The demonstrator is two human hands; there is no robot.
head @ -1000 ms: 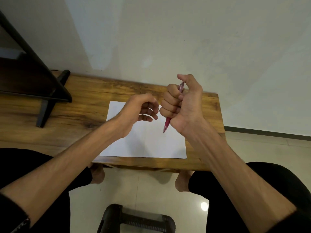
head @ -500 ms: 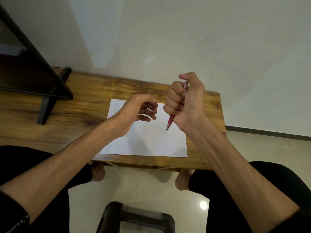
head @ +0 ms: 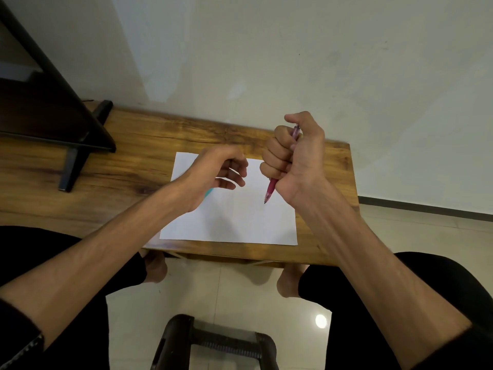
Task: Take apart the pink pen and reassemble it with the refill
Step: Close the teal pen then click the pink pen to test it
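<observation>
My right hand (head: 296, 158) is a fist wrapped around the pink pen (head: 271, 189), held upright above the white paper (head: 240, 222). The pen's tip points down and its clear top end sticks out beside my thumb, which rests over it. My left hand (head: 221, 169) hovers just left of the fist, fingers loosely curled and apart, holding nothing that I can see. A small teal object (head: 209, 193) peeks out on the paper under my left wrist, mostly hidden.
The paper lies on a low wooden table (head: 120, 166) against a pale wall. A dark stand (head: 74, 145) sits at the table's left. My knees and bare feet are below the front edge, with a dark stool (head: 213, 340) on the tiled floor.
My right thumb has come down from raised onto the pen's top end. My left hand drifted slightly left and its fingers loosened. The teal object now shows under the wrist.
</observation>
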